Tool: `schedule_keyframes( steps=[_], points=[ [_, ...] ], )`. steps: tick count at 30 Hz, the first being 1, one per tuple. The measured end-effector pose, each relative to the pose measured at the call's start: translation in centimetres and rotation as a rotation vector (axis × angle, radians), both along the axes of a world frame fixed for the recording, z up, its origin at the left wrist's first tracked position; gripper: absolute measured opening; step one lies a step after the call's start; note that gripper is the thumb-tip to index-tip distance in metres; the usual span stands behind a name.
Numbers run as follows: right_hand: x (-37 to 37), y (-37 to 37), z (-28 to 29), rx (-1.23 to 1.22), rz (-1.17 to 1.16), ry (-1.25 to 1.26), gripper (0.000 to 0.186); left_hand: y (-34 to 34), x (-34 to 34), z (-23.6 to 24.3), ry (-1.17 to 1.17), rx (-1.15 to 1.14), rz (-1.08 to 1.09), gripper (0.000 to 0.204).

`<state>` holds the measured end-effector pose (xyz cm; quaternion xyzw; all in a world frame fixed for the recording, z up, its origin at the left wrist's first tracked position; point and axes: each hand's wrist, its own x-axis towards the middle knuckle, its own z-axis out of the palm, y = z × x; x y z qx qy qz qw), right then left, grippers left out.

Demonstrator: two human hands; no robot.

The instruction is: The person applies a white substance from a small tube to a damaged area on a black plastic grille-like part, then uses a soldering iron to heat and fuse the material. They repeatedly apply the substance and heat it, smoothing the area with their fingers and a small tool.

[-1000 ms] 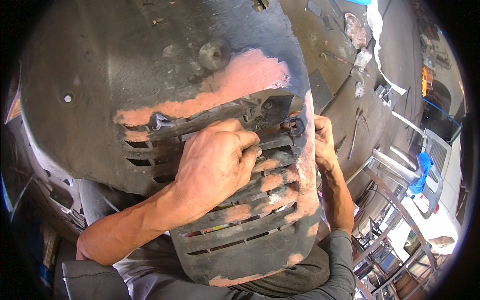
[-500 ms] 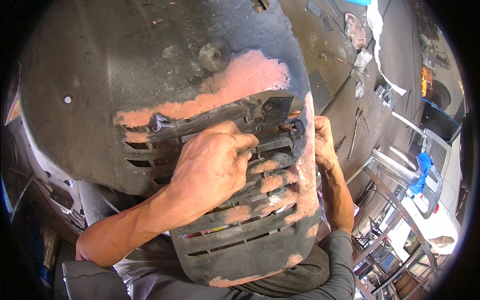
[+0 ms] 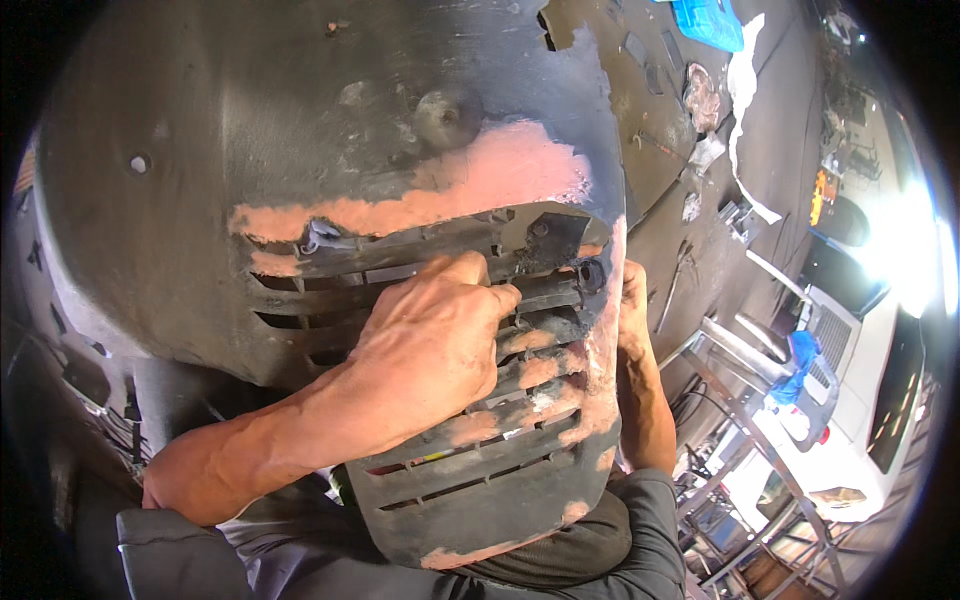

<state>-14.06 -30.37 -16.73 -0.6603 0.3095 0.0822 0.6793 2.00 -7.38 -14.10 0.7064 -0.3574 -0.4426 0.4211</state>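
A large dark plastic vehicle panel (image 3: 150, 270) with a slatted grille (image 3: 470, 478) lies across my lap. Pink-orange filler (image 3: 500, 165) covers its upper grille border, and smaller patches mark the slats and right edge. My left hand (image 3: 435, 325) rests over the middle slats with its fingers curled and closed. Whatever is pinched at its fingertips cannot be made out. At the panel's right edge, my right hand (image 3: 632, 300) reaches behind, its fingers mostly hidden by the panel. Near it is a round dark hole (image 3: 592, 275) in the grille's upper right corner.
On the floor to the right lie a crumpled rag (image 3: 703, 98), a long white strip (image 3: 742, 90) and a blue object (image 3: 710, 22). Farther right stand a metal frame (image 3: 745, 420) and a white vehicle (image 3: 850, 400). Bright glare covers the upper right.
The view has shifted slightly, showing more floor at the top. My right hand sits lower behind the edge, its fingers less visible through the opening. My left hand stays closed at the slats.
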Motion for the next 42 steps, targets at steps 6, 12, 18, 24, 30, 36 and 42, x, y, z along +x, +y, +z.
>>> schedule_keyframes(
  steps=[6, 12, 18, 24, 30, 36, 42],
  points=[
    [-0.7, 1.1, 1.0, -0.034, -0.127, 0.069, 0.035, 0.4, 0.4, -0.2, 0.027, -0.015, -0.069, 0.038],
    [-0.5, 1.2, 1.9, -0.105, -0.098, 0.069, 0.031, 0.3, -0.1, -0.3, 0.012, -0.009, -0.072, 0.031],
    [-1.1, 0.7, 1.8, -0.152, -0.109, 0.089, 0.018, 0.2, 0.3, -0.1, -0.025, 0.007, -0.13, 0.028],
    [-3.7, -1.2, 0.7, -0.239, -0.14, 0.083, 0.015, 0.0, 0.7, 0.1, -0.051, 0.021, -0.198, 0.033],
    [-0.2, 1.3, 2.7, -0.278, -0.104, 0.119, 0.016, -0.1, 0.7, 0.3, -0.075, 0.019, -0.233, 0.038],
    [-0.2, 1.3, 2.4, -0.319, -0.131, 0.195, 0.015, 0.2, 0.3, 0.2, -0.084, 0.002, -0.213, 0.04],
    [-0.3, 1.6, 2.2, -0.275, -0.107, 0.131, 0.016, 1.1, 0.9, 0.3, -0.024, -0.055, -0.211, 0.037]
  ],
)
